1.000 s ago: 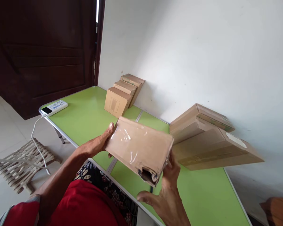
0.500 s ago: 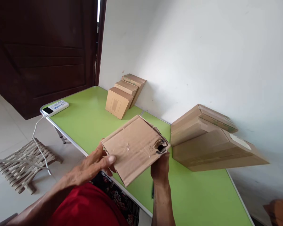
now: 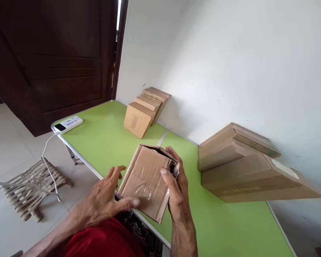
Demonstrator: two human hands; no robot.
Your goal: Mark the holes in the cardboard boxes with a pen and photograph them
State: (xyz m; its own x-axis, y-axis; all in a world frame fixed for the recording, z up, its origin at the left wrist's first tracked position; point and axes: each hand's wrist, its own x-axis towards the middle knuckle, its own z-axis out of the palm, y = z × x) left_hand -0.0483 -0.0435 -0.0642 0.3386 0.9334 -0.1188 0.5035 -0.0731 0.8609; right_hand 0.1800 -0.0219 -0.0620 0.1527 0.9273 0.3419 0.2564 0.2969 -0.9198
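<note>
grip of right hand (image 3: pixel 178 194) clasps the taped cardboard box (image 3: pixel 144 178); left hand (image 3: pixel 104 200) lies splayed, thumb on it.

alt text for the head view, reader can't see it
The right hand grips a taped cardboard box over the near edge of a green table; the left hand steadies it. Small boxes and larger boxes lean against the white wall.

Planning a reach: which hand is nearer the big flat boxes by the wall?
Right. Right hand is left of the big flat boxes; left hand farther left, across the held box.
</note>
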